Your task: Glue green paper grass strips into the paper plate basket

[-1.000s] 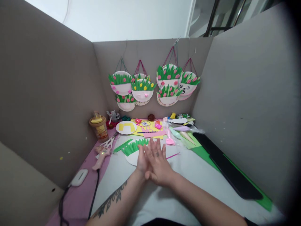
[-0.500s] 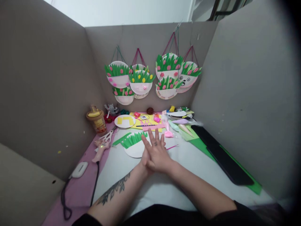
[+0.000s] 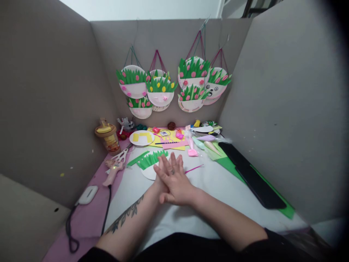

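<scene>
My right hand (image 3: 178,185) lies across my left hand (image 3: 159,183), palm against palm, its fingers spread apart. Much of the left hand is covered; the parts of its fingers that show are stretched out. Whatever may be between the palms is hidden. Just beyond the hands, and partly behind them, rests a white half-plate (image 3: 147,174) with a fringe of green paper grass (image 3: 152,158). A thin pink stick (image 3: 195,168) lies to the right of my fingers.
At left are a glue gun (image 3: 113,174), a lidded cup (image 3: 110,138) and a white case (image 3: 88,195). A plate with yellow pieces (image 3: 141,143), clay packets (image 3: 192,152) and a black board (image 3: 259,183) lie beyond and right. Decorated plates (image 3: 160,95) hang on the back wall.
The right hand has shifted slightly over the left, and more of the left fingers shows at the upper left. The whole view has moved a little.
</scene>
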Motion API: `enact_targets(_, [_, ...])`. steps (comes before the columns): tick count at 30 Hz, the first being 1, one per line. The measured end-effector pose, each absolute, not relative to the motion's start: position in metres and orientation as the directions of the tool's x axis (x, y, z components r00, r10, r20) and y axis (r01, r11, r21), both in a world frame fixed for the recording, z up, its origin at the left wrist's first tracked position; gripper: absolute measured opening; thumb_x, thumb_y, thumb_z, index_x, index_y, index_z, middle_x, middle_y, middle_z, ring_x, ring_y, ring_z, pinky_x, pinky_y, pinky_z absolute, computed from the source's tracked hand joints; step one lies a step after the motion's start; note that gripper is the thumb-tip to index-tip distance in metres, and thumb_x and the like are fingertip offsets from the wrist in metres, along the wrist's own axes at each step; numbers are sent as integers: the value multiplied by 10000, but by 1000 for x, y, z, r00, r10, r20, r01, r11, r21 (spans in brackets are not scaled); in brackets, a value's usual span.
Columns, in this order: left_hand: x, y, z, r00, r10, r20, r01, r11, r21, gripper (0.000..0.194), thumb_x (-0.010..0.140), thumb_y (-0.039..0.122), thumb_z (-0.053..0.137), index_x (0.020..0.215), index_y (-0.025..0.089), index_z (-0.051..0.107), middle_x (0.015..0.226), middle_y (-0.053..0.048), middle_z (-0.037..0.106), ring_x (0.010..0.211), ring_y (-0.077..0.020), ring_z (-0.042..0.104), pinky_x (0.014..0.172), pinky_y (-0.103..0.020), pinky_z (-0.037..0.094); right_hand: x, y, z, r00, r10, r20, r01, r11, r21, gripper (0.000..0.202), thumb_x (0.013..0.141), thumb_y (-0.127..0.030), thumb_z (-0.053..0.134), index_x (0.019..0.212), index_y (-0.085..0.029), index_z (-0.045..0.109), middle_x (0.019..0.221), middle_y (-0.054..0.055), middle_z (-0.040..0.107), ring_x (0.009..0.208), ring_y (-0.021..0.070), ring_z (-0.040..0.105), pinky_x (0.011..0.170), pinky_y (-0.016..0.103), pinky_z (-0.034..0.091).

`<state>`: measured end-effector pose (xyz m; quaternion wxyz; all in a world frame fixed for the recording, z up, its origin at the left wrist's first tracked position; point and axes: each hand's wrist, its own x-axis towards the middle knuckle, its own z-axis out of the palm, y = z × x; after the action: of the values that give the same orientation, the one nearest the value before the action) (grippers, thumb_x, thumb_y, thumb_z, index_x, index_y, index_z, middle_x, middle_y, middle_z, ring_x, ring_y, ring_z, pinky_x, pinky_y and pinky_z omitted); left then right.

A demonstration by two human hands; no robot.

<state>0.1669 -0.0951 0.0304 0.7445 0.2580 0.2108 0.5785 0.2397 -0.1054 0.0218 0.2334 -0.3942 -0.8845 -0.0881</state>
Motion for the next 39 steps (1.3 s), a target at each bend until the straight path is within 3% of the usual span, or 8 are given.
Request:
enact_targets(7, [177, -95, 25, 213, 977, -35, -798, 194, 570, 664, 797, 664, 335, 1395, 376, 341, 1509, 4, 263, 1393, -329, 160, 1059, -528, 216, 245, -103, 21, -540, 685, 489, 762, 645, -61, 985, 702, -808, 370, 1464, -308, -1, 1538, 63, -146, 1344, 459, -169, 976, 741, 52])
enact_targets(12, [212, -105, 27, -37, 999, -40, -821, -7, 570, 651, 803, 661, 262, 1406, 417, 282, 1512, 50, 250, 1408, -304, 105, 1074, -513, 191, 241, -101, 22, -593, 650, 475, 723, 689, -41, 980, 707, -789, 403, 1461, -318, -8, 1537, 61, -149, 1346, 464, -157, 969, 747, 48])
enact_targets(17, [185, -95, 25, 512, 847, -144, -710, 511, 484, 702, 865, 625, 214, 1372, 180, 409, 1395, -137, 435, 1302, -304, 377, 1034, -466, 312, 258, -81, 26, -363, 777, 514, 803, 541, -250, 823, 816, -733, 168, 1473, -265, 4, 1548, 80, -84, 1381, 401, -101, 994, 712, 109])
enact_targets(21, [157, -84, 23, 525, 820, -229, -738, 572, 357, 718, 890, 591, 167, 1377, 92, 341, 1270, -213, 531, 1125, -275, 559, 948, -424, 432, 278, -74, 33, -236, 753, 614, 670, 584, -458, 811, 829, -678, -37, 1467, -213, 149, 1549, 92, 56, 1412, 299, 7, 1078, 562, 179])
enact_targets(24, [152, -79, 26, 476, 845, -244, -775, 534, 337, 711, 881, 605, 187, 1370, 106, 320, 1256, -222, 538, 1074, -278, 589, 877, -424, 478, 287, -78, 38, -238, 744, 624, 593, 620, -514, 663, 893, -624, 194, 1356, -197, 402, 1520, 107, 191, 1407, 279, 111, 1092, 494, 223])
enact_targets(27, [149, -76, 30, 458, 853, -249, -771, 521, 365, 709, 874, 621, 154, 1345, 131, 354, 1276, -206, 527, 1066, -283, 590, 868, -455, 478, 288, -85, 38, -393, 745, 539, 600, 652, -464, 423, 847, -511, 493, 1140, -229, 607, 1507, 83, 239, 1406, 331, 53, 1079, 570, 179])
enact_targets(33, [144, -76, 32, 483, 826, -289, -727, 563, 393, 735, 849, 656, 228, 1344, 128, 360, 1276, -208, 519, 1049, -297, 593, 889, -473, 455, 276, -92, 32, -484, 741, 465, 614, 667, -422, 292, 819, -293, 552, 1095, -276, 645, 1522, 41, 209, 1401, 353, -36, 1035, 673, 78])
enact_targets(39, [142, -78, 36, 506, 823, -257, -731, 568, 378, 653, 880, 595, 254, 1311, 119, 372, 1155, -196, 595, 885, -250, 646, 681, -357, 520, 282, -86, 31, -376, 740, 557, 599, 653, -463, 145, 790, -305, 600, 880, -232, 687, 1467, 66, 336, 1403, 340, 71, 1054, 637, 123])
